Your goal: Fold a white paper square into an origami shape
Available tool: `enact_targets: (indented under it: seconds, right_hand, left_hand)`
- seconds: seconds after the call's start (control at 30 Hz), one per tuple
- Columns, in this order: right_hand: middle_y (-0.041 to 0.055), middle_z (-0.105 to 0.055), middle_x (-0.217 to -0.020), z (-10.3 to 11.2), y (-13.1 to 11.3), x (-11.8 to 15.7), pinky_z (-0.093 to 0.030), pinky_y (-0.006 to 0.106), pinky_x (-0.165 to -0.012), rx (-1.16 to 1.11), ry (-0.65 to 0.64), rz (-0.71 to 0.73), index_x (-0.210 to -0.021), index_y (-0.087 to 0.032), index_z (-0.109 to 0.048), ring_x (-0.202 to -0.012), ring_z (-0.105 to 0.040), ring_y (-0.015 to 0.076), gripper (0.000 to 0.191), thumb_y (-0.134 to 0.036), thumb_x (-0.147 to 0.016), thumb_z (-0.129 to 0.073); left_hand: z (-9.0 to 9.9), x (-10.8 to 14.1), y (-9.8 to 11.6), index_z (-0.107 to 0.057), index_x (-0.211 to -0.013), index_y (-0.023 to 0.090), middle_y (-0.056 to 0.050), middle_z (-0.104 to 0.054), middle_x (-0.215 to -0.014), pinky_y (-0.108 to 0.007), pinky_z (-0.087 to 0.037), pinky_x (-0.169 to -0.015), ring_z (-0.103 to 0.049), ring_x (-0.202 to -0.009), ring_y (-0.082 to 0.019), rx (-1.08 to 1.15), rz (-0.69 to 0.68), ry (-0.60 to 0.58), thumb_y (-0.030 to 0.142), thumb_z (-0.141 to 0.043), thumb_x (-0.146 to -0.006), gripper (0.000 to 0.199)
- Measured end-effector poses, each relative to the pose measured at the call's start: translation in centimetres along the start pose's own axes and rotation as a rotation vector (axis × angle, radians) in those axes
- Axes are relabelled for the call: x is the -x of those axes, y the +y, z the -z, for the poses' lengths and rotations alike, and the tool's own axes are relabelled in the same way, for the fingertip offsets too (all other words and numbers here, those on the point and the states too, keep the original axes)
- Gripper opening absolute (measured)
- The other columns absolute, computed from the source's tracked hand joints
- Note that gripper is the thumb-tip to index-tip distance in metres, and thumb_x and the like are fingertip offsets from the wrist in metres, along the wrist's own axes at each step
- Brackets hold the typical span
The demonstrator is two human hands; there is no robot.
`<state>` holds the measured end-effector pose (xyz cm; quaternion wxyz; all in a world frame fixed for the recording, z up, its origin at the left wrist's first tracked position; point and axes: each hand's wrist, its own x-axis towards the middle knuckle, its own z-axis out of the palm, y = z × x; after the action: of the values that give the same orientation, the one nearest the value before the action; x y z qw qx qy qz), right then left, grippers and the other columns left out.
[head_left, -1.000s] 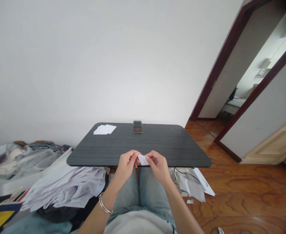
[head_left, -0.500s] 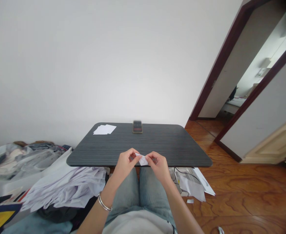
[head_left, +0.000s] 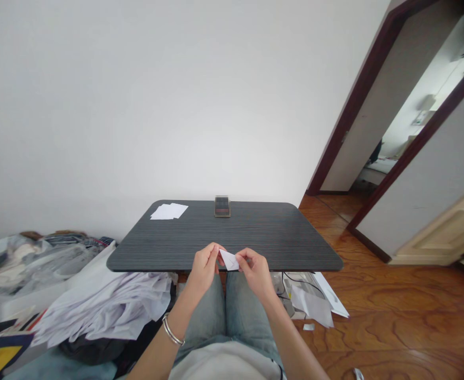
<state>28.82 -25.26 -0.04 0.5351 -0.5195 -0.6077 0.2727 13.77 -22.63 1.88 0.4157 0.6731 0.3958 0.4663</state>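
Note:
A small folded piece of white paper (head_left: 229, 260) is held between my two hands, over the near edge of the dark table (head_left: 255, 227). My left hand (head_left: 205, 265) pinches its left corner, and a silver bangle circles that wrist. The right side of the paper sits between the thumb and fingers of my right hand (head_left: 254, 268). Several white sheets (head_left: 169, 211) lie overlapping at the table's back left corner. At the middle of the back edge stands a small dark device (head_left: 222, 206), its face blurred.
Piled clothes and plastic bags (head_left: 109, 306) lie left of the table. Papers (head_left: 313, 305) and cables sit below its right side, on the wooden floor (head_left: 394, 316). A white wall (head_left: 216, 105) rises behind, with a doorway at the right.
My left hand has turned, its fingers now straighter and closer together at the paper's corner. The folded paper shows a larger, more pointed face than before.

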Motion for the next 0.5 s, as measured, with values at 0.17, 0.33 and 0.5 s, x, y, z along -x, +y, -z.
enact_targets:
  seconds: [0.17, 0.33, 0.5]
  right_hand:
    - [-0.0013, -0.054, -0.055, -0.9, 0.8, 0.0, -0.045, 0.023, -0.047, -0.294, 0.07, -0.13, -0.068, -0.017, -0.058, -0.047, -0.05, 0.0114, 0.025, -0.04, -0.076, -0.056]
    - [-0.0004, -0.057, -0.056, -1.9, 2.2, -0.3, -0.048, 0.025, -0.048, -0.423, 0.029, -0.201, -0.068, -0.016, -0.057, -0.049, -0.053, 0.012, 0.026, -0.041, -0.072, -0.062]
    - [-0.0015, -0.055, -0.056, -2.1, 4.8, -1.8, -0.047, 0.023, -0.049, -0.254, -0.091, -0.153, -0.067, -0.016, -0.055, -0.05, -0.053, 0.0112, 0.021, -0.035, -0.075, -0.057]
  left_hand:
    - [-0.3, 0.2, -0.4, -0.053, -0.074, 0.016, 0.002, -0.051, -0.06, -0.018, -0.033, -0.041, -0.047, -0.052, -0.01, 0.054, 0.057, -0.104, 0.045, -0.049, -0.08, 0.03]
    - [-0.1, -0.4, -1.9, -0.052, -0.065, 0.016, 0.004, -0.047, -0.054, -0.019, -0.032, -0.045, -0.042, -0.049, -0.01, -0.059, 0.064, -0.077, 0.038, -0.05, -0.079, 0.026]
    - [0.4, -2.2, -5.2, -0.053, -0.064, 0.014, 0.003, -0.048, -0.054, -0.021, -0.031, -0.051, -0.043, -0.052, -0.011, -0.164, 0.031, -0.093, 0.035, -0.05, -0.078, 0.025]
